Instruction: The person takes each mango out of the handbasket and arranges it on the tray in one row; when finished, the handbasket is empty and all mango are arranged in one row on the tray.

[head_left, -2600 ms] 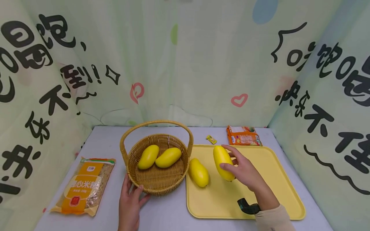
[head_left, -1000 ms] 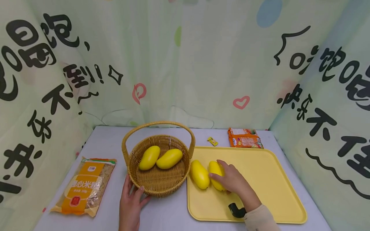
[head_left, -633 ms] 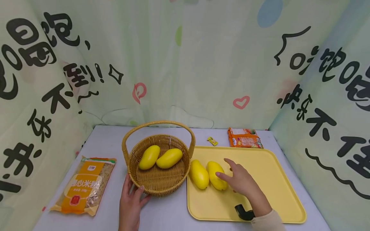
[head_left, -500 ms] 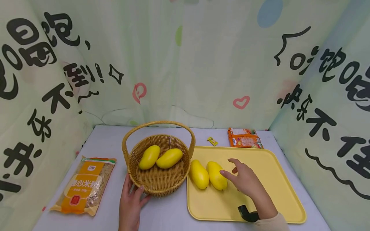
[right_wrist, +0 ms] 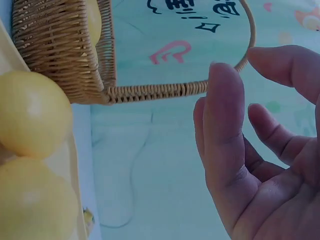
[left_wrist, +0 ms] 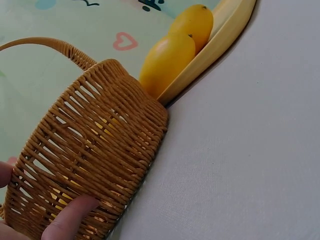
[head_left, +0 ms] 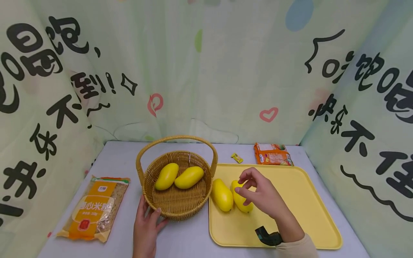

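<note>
My left hand (head_left: 146,225) rests against the near left side of a round wicker basket (head_left: 185,211) with a tall arched handle. In the left wrist view, fingertips touch the basket's woven wall. Inside the basket lie two yellow mangoes, a left mango (head_left: 166,176) and a right mango (head_left: 189,177). Beside it, on a yellow tray (head_left: 306,211), another mango (head_left: 222,195) lies close to a second tray mango (head_left: 239,203). My right hand (head_left: 264,195) hovers over this last one and partly hides it. Its fingers are loosely bent, with nothing between them in the right wrist view.
An orange and clear food bag (head_left: 93,208) lies on the white tabletop (head_left: 180,236) at the left. Behind the tray are a small yellow wrapped candy (head_left: 237,158) and an orange snack packet (head_left: 273,154). A printed curtain (head_left: 226,71) encloses the table's back and sides.
My right hand has set its mango on the tray beside the other one and let go. It drew back right, then came left over it with fingers more bent. My left hand stayed.
</note>
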The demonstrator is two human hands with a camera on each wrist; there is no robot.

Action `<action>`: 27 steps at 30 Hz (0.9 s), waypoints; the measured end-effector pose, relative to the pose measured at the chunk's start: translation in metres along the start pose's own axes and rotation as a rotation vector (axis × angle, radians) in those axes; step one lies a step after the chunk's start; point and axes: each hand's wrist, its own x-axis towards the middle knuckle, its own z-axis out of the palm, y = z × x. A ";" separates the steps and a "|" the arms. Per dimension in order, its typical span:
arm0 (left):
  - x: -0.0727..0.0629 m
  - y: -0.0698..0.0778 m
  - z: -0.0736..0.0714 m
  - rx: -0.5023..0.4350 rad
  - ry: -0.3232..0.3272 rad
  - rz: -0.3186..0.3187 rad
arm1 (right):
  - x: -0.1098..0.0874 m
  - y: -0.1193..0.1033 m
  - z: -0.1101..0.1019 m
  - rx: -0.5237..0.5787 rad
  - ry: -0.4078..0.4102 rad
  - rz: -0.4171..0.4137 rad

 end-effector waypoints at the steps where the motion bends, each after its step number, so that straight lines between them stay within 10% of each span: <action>1: 0.000 0.000 0.000 -0.002 0.000 0.001 | 0.002 -0.002 0.004 -0.012 -0.008 -0.022; 16: -0.001 0.001 0.003 -0.009 0.004 -0.018 | 0.040 -0.036 0.073 -0.455 -0.105 -0.312; 27: 0.001 0.002 0.001 -0.014 0.000 -0.016 | 0.081 -0.048 0.101 -0.657 -0.250 -0.228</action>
